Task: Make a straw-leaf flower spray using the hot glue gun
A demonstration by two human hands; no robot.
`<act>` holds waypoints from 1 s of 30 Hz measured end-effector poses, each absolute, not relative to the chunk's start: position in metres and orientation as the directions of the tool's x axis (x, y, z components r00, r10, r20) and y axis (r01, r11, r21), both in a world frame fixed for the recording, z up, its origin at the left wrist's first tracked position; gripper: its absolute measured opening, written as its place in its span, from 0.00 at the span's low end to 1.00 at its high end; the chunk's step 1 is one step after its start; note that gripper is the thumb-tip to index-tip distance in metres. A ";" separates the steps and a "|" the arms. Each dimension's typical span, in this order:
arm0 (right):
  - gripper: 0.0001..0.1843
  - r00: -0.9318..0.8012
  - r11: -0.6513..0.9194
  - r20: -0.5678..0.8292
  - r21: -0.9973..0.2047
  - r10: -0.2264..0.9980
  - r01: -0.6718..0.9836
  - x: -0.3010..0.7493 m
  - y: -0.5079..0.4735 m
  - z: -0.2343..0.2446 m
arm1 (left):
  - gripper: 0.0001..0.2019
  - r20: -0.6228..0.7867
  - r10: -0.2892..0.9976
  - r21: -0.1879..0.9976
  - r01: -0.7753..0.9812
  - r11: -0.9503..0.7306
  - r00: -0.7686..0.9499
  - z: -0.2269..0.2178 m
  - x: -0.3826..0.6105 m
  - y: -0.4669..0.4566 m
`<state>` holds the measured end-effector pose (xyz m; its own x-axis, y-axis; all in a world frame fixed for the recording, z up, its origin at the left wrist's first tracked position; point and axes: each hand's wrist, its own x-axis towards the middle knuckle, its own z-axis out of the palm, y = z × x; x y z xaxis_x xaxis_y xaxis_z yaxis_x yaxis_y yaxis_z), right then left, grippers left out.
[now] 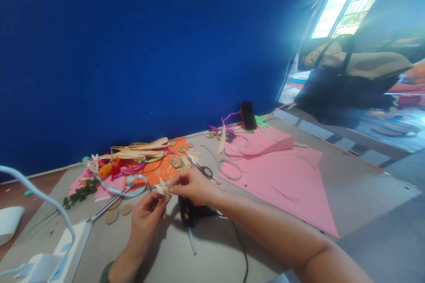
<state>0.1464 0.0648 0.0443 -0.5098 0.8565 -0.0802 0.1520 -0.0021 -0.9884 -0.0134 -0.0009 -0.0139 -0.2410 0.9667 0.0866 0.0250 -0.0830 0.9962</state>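
Both my hands meet over the grey table, pinching a small pale straw flower between them. My left hand holds it from below with fingers closed. From the right, my right hand pinches its edge. A black glue gun lies just under my right wrist, its stick pointing toward me and its cord trailing off.
Pink paper sheets, an orange sheet, dried husk strips, cardboard discs, scissors, blue ribbon and a green sprig lie ahead. A black phone leans on the blue wall. A white-blue device sits at near left.
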 end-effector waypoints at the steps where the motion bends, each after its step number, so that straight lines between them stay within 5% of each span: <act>1: 0.05 -0.515 0.003 -0.068 -0.991 0.854 0.136 0.146 0.066 0.042 | 0.13 0.085 0.968 0.996 0.025 -0.081 -0.238 -0.014 -0.014 -0.001; 30: 0.08 -0.530 -0.031 -0.130 -0.981 0.838 0.193 0.148 0.059 0.046 | 0.13 0.038 0.971 0.996 -0.069 -0.056 -0.234 -0.013 -0.014 -0.002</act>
<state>0.1477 0.0593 0.0464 -0.5298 0.8380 -0.1302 0.1925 -0.0307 -0.9808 -0.0139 -0.0022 -0.0126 -0.2342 0.9714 0.0383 -0.0687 -0.0558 0.9961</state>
